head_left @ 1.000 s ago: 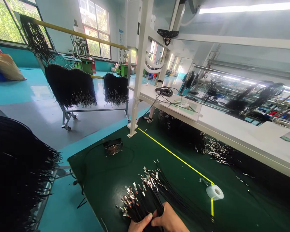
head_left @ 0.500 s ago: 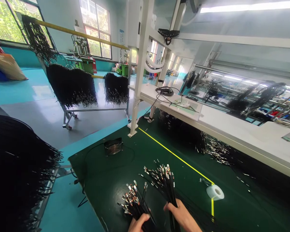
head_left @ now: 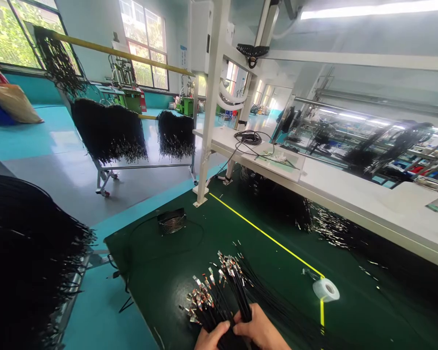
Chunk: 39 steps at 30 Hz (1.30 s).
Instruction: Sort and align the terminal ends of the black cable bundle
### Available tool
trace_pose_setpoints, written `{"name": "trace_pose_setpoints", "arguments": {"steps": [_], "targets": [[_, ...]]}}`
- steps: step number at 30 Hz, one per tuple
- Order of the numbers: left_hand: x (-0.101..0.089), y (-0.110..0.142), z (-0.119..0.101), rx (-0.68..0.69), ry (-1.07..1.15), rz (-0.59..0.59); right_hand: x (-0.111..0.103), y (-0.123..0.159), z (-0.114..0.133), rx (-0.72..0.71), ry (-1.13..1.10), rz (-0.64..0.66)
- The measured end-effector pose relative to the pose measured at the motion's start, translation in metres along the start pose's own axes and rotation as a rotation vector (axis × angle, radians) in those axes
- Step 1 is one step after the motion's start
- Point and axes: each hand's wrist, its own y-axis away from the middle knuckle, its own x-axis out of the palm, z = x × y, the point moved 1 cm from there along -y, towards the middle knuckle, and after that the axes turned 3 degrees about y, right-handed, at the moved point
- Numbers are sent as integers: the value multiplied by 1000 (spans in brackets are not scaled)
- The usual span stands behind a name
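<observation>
My left hand [head_left: 212, 336] is closed round a thick bundle of black cables [head_left: 201, 302] whose ends carry small metal connectors with orange-brown bits. Right beside it, my right hand [head_left: 254, 326] grips a second bundle of black cables [head_left: 237, 279], its metal tips pointing up and away. The two hands nearly touch, and the bundles lean together at the front of the green table mat [head_left: 138, 272]. More loose black cables [head_left: 273, 296] trail along the mat behind my right hand. The lower part of both bundles is hidden by the hands and the frame edge.
A roll of clear tape [head_left: 326, 289] lies right on a yellow line. Farther back sits a small black fan-like object [head_left: 171, 221]. A white shelf [head_left: 336, 182] spans the table, with cable heaps beneath. Cable racks [head_left: 107, 129] stand left, and a cable pile [head_left: 25, 262] hangs nearer.
My right hand has moved left with its cable bundle, bringing it against the left hand's bundle. My left hand has barely moved. Trailing cables now show on the mat.
</observation>
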Motion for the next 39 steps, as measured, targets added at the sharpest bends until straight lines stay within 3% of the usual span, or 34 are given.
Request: {"name": "trace_pose_setpoints", "arguments": {"steps": [10, 14, 18, 22, 30, 36, 39], "targets": [[7, -1, -2, -20, 152, -54, -17, 5, 4, -62, -74, -44], [12, -3, 0, -27, 215, -76, -11, 9, 6, -67, -72, 8], [17, -2, -1, -68, 282, -24, -1, 7, 4, -79, -11, 57], [18, 0, -3, -71, 286, -9, 1, 6, 9, -52, -56, 54], [4, -8, 10, -45, 129, -104, -19, 19, 27, -27, -149, -9], [18, -2, 1, -19, 207, 2, -2, 11, 14, -115, -91, 34], [16, -3, 2, -12, 208, -24, 4, 6, 9, -97, -58, 13]]}}
